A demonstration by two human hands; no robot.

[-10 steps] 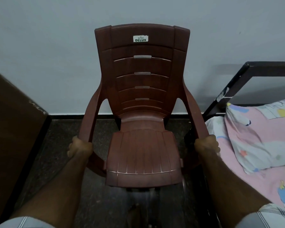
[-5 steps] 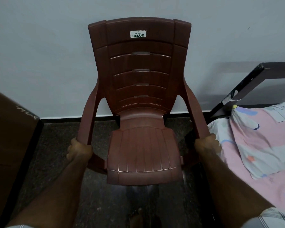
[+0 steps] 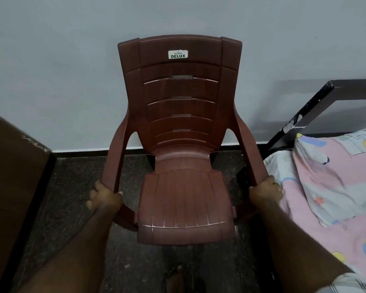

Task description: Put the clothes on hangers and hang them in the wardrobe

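Fingers of the left hand [image 3: 105, 194] and right hand [image 3: 266, 190] are curled round the front armrest ends of the brown chair [image 3: 184, 144]. No clothes or hangers are seen. The bed frame [image 3: 304, 119] at right could be struck if the chair is swung.

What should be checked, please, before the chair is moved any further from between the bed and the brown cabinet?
1. Left hand grips the chair by its left armrest: ok.
2. Right hand grips the right armrest: ok.
3. Seat carries nothing that could slide off: ok.
4. Room on the right: not ok, the armrest sits close against the bed.
5. Room on the left toward the brown cabinet: ok, bare floor shows between.
6. Chair legs free of the floor: cannot tell, the seat hides them.
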